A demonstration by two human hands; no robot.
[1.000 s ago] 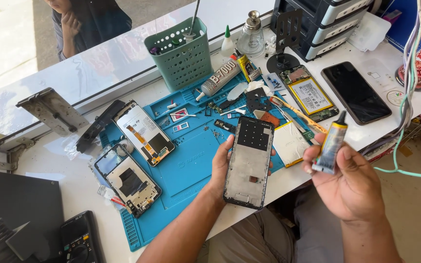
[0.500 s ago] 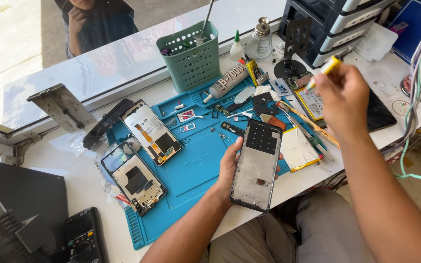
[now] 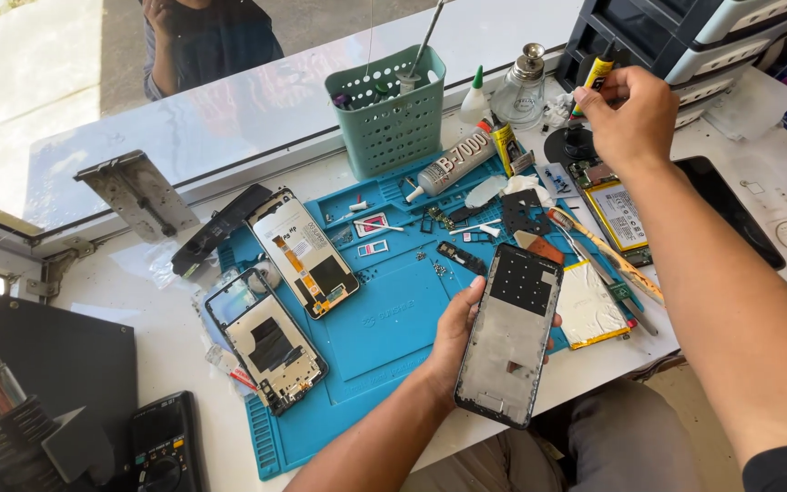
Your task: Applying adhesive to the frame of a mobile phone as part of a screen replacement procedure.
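Reaching farther back than half a second ago, the right hand (image 3: 630, 114) pinches a small yellow glue tube (image 3: 597, 75) — upright, beyond the blue mat (image 3: 384, 319). Left hand (image 3: 457, 333) fingers wrap the phone frame (image 3: 509, 333) — lengthwise over the mat's near edge.
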